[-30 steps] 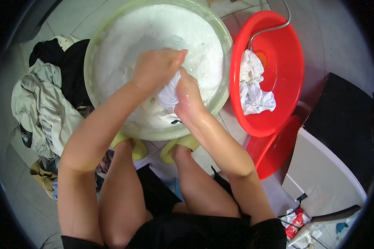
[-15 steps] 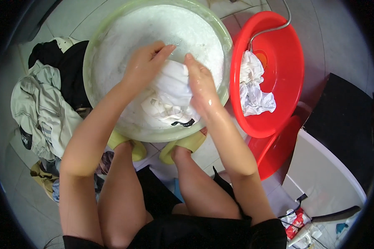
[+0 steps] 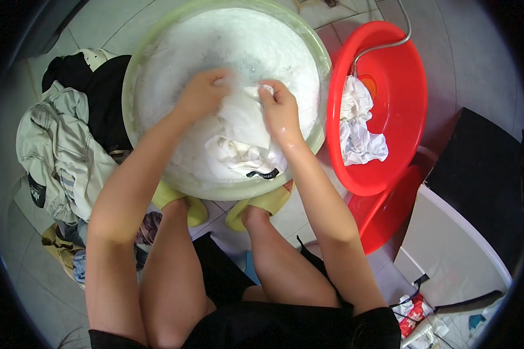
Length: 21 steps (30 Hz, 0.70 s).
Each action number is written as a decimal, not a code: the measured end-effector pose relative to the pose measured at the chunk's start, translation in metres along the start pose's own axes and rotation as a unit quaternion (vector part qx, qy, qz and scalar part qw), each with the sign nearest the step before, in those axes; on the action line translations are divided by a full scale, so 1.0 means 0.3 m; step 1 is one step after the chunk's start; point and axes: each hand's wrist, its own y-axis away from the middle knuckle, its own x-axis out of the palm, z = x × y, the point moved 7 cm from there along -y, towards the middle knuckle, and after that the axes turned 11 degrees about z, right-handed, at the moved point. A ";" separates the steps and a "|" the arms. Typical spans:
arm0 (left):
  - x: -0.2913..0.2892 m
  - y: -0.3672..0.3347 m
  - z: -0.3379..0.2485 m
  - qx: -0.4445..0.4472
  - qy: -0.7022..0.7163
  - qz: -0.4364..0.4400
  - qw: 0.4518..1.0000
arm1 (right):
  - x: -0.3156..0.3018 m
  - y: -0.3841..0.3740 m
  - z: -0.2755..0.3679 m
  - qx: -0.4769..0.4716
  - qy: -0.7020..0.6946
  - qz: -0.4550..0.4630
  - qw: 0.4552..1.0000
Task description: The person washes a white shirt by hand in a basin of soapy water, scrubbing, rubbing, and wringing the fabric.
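A wet white garment [image 3: 241,119] is bunched in the pale green basin [image 3: 326,64], which is full of white suds. At its lower end a black strip [image 3: 263,174] lies near the basin's near rim. My right hand [image 3: 282,110] pinches the upper right edge of the cloth between thumb and fingers. Across from it, my left hand [image 3: 202,96] is closed at the cloth's upper left edge, its fingertips smeared by motion. Both hands are above the suds, a short gap apart.
To the right stands a red basin [image 3: 399,99] holding crumpled white cloths [image 3: 358,125] and a metal shower hose [image 3: 384,42]; another red basin [image 3: 387,218] is under it. Piled clothes [image 3: 64,151] lie at the left. A white appliance [image 3: 457,232] stands at lower right.
My right hand's fingers have bent into a pinch at the cloth's upper edge. My left hand has shifted slightly down and blurs. The stretched part of the cloth now hangs looser.
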 end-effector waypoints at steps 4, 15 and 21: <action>0.108 0.206 -0.298 0.311 -0.096 -0.151 0.933 | 0.046 0.033 0.088 0.101 -0.401 -0.019 0.910; 0.059 0.161 -0.351 0.270 -0.302 -0.191 0.894 | 0.194 0.150 0.130 0.153 -0.541 0.090 0.822; 0.288 0.288 -0.440 0.419 -0.333 -0.136 0.833 | 0.124 0.172 0.103 0.105 -0.601 0.011 0.792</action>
